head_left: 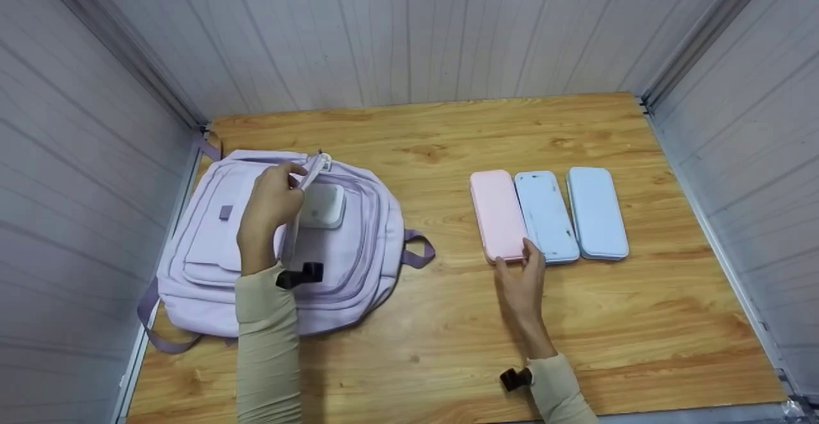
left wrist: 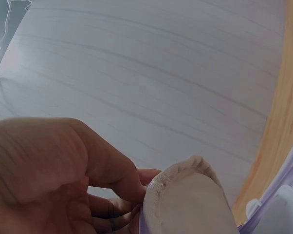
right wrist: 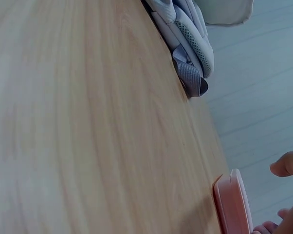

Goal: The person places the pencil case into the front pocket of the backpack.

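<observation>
A lilac backpack (head_left: 339,258) lies on the left of the table with its front compartment unzipped. My left hand (head_left: 272,197) pinches the edge of the raised flap (left wrist: 192,204), holding it up. Inside the compartment sits a white case with rounded corners (head_left: 326,206), partly behind the flap. At the near end of a pink pencil case (head_left: 499,213) is my right hand (head_left: 524,283), its fingers over the near right corner. In the right wrist view the thumb stands apart from the pink case (right wrist: 231,204); finger contact is unclear.
Right of the pink case lie two light blue cases, a marked one (head_left: 547,216) and a plain one (head_left: 598,213). A backpack loop (head_left: 419,249) sticks out toward the middle of the wooden table (head_left: 435,321). Grey panels (head_left: 435,34) enclose the back and sides.
</observation>
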Demonstrator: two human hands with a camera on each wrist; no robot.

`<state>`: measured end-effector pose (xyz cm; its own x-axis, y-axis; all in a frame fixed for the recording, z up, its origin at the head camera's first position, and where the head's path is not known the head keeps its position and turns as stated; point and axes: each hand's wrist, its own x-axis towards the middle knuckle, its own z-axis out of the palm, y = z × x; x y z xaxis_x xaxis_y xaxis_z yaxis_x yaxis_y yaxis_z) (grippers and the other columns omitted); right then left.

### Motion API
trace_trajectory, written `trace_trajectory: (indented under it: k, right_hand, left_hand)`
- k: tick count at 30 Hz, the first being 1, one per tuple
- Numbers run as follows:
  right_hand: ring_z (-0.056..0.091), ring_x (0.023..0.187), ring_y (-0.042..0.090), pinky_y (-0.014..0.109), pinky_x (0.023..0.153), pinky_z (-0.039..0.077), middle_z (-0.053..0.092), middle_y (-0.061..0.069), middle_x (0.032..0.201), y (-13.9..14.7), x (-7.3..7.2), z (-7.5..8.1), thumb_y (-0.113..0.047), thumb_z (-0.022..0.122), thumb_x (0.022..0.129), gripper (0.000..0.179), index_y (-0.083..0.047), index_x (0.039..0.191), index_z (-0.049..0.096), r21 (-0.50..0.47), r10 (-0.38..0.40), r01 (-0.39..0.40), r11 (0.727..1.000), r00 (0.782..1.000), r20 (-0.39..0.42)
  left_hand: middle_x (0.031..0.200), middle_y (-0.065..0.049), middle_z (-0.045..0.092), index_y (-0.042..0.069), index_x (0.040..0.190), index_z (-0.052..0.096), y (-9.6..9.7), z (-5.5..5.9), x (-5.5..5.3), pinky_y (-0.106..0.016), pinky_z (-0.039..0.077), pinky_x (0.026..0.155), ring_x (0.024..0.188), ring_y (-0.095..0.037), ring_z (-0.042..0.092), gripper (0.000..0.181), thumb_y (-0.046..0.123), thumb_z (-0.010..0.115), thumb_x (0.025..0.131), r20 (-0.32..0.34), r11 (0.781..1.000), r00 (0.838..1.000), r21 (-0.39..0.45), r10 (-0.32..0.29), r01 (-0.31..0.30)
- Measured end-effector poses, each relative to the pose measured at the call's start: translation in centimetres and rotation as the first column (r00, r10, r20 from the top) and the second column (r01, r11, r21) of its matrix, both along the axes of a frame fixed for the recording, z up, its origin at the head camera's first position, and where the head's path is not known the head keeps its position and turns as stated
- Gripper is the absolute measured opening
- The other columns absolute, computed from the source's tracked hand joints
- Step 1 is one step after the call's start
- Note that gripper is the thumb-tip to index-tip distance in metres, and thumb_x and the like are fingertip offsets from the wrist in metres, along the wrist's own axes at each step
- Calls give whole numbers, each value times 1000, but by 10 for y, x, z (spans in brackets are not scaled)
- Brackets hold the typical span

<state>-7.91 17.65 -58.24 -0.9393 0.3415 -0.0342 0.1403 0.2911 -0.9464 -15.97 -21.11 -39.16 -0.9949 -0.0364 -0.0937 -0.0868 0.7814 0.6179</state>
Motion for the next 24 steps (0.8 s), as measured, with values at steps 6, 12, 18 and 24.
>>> trace_trajectory:
  k: [6, 12, 18, 24]
  right_hand:
    - [29, 137, 33, 45, 114, 22, 31, 21, 144, 5, 2, -6, -21, 69, 86, 73, -2, 144, 29, 110, -40, 37, 993, 999, 32]
    - [24, 140, 33, 48, 114, 21, 26, 18, 149, 6, 4, -12, -27, 70, 85, 83, -5, 149, 22, 143, -26, 18, 990, 998, 59]
    - [24, 139, 37, 50, 113, 21, 24, 21, 149, 0, -4, -18, -28, 75, 80, 92, -4, 149, 20, 176, -63, 54, 983, 997, 45]
    - [20, 140, 37, 49, 114, 19, 20, 21, 151, -4, -9, -22, -31, 76, 78, 96, -4, 150, 18, 201, -77, 63, 978, 995, 64]
  left_hand:
    - [98, -20, 61, -4, 122, 58, 0, 0, -1, -38, 43, 74, 89, -29, 54, 47, -1, 41, 78, 13, 1000, 1000, 2, 1, -1]
    - [100, -22, 61, -4, 123, 57, 0, 2, 0, -40, 44, 75, 90, -30, 54, 47, -1, 40, 79, 12, 1000, 1000, 0, -4, 4]
    - [98, -22, 61, -4, 122, 58, 1, 1, 1, -41, 44, 78, 90, -31, 54, 47, -1, 40, 79, -5, 1000, 1000, -3, -9, 9]
    - [98, -21, 62, -4, 122, 58, 2, 2, 1, -42, 44, 78, 91, -31, 54, 47, -1, 40, 78, 0, 1000, 1000, 3, -4, 4]
